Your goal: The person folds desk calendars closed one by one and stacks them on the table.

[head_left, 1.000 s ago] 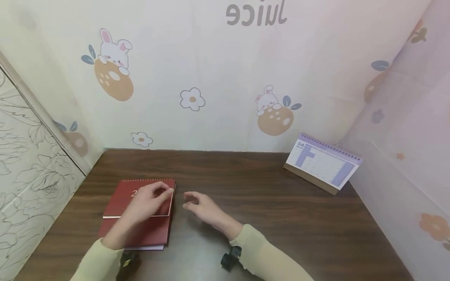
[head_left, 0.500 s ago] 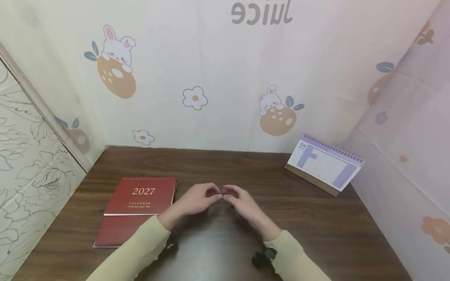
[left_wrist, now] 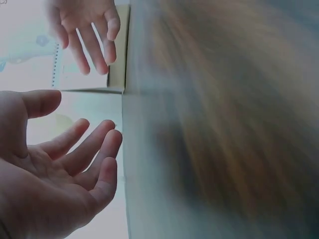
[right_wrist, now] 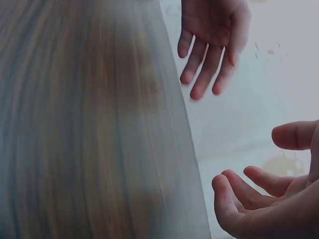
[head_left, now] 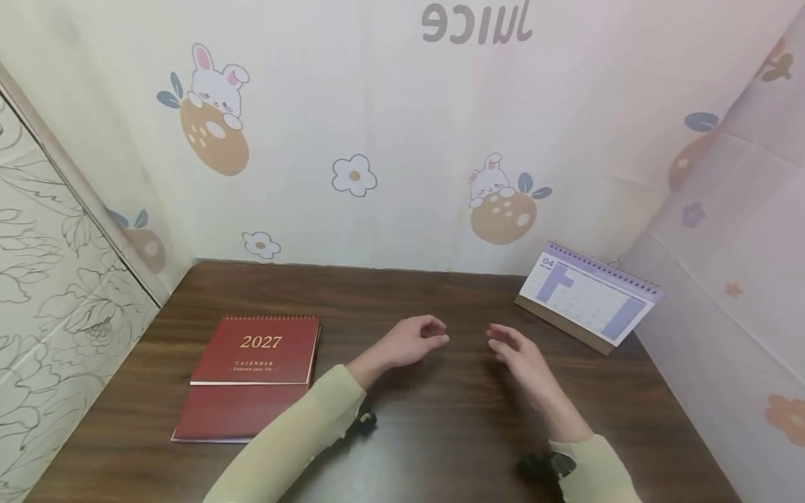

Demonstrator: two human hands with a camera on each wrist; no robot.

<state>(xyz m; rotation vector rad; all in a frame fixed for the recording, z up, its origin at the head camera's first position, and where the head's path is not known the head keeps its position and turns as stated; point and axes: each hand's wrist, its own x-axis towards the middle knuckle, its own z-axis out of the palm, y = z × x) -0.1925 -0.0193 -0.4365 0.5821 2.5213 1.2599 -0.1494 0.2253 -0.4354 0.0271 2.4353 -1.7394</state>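
I see the red calendar (head_left: pixel 251 374) on the table (head_left: pixel 440 426): "2027 CALENDAR Embrace your life". Right of it, left hand (head_left: pixel 407 342) and right hand (head_left: pixel 528 363) hover apart, empty, fingers loosely bent. Farther right of it, the purple calendar (head_left: pixel 588 297) shows "04"; behind, wall cloth (head_left: pixel 415 105) reads "Juice", mirrored.

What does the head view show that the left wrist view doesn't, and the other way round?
Only the head view shows the red calendar and the pale sleeves. Only the left wrist view looks into the palm of the left hand. Both show the two hands, the right hand included, the spiral-bound desk calendar and the tabletop.
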